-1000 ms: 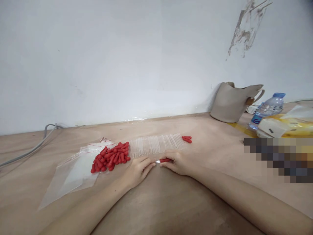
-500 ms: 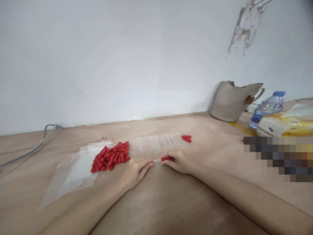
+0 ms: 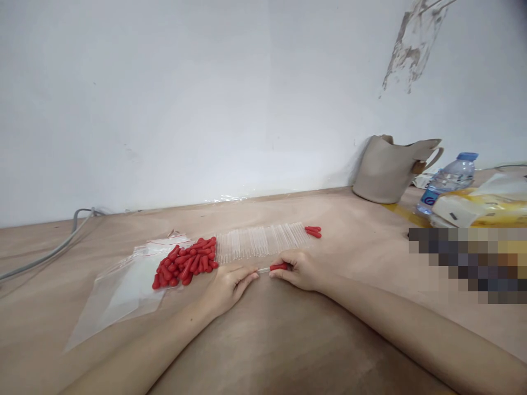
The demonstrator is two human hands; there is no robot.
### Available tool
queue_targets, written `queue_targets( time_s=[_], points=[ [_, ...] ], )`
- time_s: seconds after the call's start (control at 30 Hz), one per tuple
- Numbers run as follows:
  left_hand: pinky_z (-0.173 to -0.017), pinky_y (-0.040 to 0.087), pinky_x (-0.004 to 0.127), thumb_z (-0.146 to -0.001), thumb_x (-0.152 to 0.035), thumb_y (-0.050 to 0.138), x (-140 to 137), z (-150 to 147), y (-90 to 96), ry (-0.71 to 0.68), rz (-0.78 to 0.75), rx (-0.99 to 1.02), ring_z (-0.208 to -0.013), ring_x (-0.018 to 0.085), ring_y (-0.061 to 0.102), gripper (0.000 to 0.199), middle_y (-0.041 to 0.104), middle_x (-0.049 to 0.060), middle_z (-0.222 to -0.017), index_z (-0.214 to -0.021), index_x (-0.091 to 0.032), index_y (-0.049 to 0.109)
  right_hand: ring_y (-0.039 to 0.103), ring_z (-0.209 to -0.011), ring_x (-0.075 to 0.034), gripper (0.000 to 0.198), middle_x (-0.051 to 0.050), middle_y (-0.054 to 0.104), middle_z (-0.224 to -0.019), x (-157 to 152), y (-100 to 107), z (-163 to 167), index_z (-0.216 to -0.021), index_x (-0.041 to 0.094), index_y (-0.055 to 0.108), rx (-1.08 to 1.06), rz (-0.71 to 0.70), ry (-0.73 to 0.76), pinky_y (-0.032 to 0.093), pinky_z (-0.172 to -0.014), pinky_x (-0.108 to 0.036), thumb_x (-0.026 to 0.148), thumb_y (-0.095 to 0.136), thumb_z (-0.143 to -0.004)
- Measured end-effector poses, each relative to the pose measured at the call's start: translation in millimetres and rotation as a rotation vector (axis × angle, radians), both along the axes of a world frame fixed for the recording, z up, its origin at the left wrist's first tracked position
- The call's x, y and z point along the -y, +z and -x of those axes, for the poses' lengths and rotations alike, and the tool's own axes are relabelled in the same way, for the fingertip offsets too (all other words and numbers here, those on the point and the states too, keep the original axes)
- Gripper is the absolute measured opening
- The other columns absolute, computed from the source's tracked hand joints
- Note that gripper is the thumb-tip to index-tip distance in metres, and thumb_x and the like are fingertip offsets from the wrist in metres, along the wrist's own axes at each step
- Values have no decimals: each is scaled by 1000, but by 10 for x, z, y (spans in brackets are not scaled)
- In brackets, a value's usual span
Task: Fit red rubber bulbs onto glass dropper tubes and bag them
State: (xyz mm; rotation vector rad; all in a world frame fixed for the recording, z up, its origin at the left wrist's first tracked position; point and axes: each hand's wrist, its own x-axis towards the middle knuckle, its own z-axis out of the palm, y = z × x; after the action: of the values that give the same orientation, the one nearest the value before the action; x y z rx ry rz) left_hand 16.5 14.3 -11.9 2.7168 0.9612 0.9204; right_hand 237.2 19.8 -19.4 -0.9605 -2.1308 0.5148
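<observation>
The gap between the two hands was wider than a second earlier: the left hand (image 3: 230,285) had drawn slightly away from the right hand (image 3: 298,269), and a longer stretch of the clear tube (image 3: 264,270) showed between them. Against the picture half a second before, the hands had scarcely changed, and the heap of red bulbs (image 3: 187,264) and the row of clear tubes (image 3: 261,242) lay just as they had.

The left thumb and fingertips were drawn together, pinching the tube's left end (how much of it ran under them could not be seen). The right hand was closed around the held red bulb (image 3: 279,266), thumb below, index finger above, the other fingers curled and partly hidden.

The tube lay about level, bridging the short space between the fingertips, its right end meeting the bulb. Both were just in front of the row, on the near side, above or on the brown tabletop (image 3: 230,351); which, I could not tell. The heap sat left of the row, touching plastic bags (image 3: 94,318), and a few loose red bulbs (image 3: 313,232) lay at its right end.
</observation>
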Motion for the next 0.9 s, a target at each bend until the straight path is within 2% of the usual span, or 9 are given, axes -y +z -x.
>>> queue_targets(
  time_s=[0.3, 0.47, 0.57, 0.73, 0.83, 0.9],
  points=[
    [-58, 45, 22, -89, -25, 45, 9, 13, -7, -14, -4, -11, -64, 13, 61, 23, 68, 2, -72, -93, -18, 66, 56, -60, -10, 19, 1, 63, -66, -3, 8, 3, -75, 18, 66, -27, 62, 59, 42, -57, -20, 36, 61, -76],
    [-61, 48, 23, -88, -27, 45, -6, 7, -19, 14, 19, 37, -68, 14, 63, 23, 69, 3, -80, -96, -20, 66, 57, -63, -11, 20, 1, 65, -69, -29, 68, 10, -78, 20, 67, -86, 100, 68, 43, -60, -22, 38, 61, -75],
    [-64, 50, 23, -88, -26, 46, -17, 2, -23, 23, 38, 71, -72, 14, 64, 22, 69, 3, -84, -98, -20, 65, 58, -69, -13, 20, -1, 65, -75, -49, 69, 42, -80, 20, 67, -209, 177, 83, 45, -65, -24, 38, 63, -73],
    [-76, 50, 27, -87, -28, 48, -1, 18, -4, 46, 25, 84, -87, 16, 62, 29, 65, 6, -101, -113, -20, 56, 57, -68, -11, 32, 1, 61, -73, -114, 76, 111, -93, 20, 57, -583, 392, 46, 45, -66, -25, 36, 68, -68],
    [-82, 49, 32, -86, -28, 48, 14, 22, 8, 88, 0, 69, -95, 19, 58, 33, 59, 9, -109, -118, -19, 51, 54, -62, -9, 34, 2, 59, -70, -262, 216, 6, -90, 19, 54, -729, 428, -45, 44, -61, -23, 38, 68, -66],
    [-85, 48, 33, -86, -28, 48, 17, 12, 11, 79, 2, 57, -99, 19, 56, 32, 57, 9, -110, -117, -19, 50, 52, -59, -8, 33, 1, 60, -70, -416, 347, -153, -94, 18, 55, -759, 416, -157, 43, -58, -21, 39, 63, -70]
  ],
)
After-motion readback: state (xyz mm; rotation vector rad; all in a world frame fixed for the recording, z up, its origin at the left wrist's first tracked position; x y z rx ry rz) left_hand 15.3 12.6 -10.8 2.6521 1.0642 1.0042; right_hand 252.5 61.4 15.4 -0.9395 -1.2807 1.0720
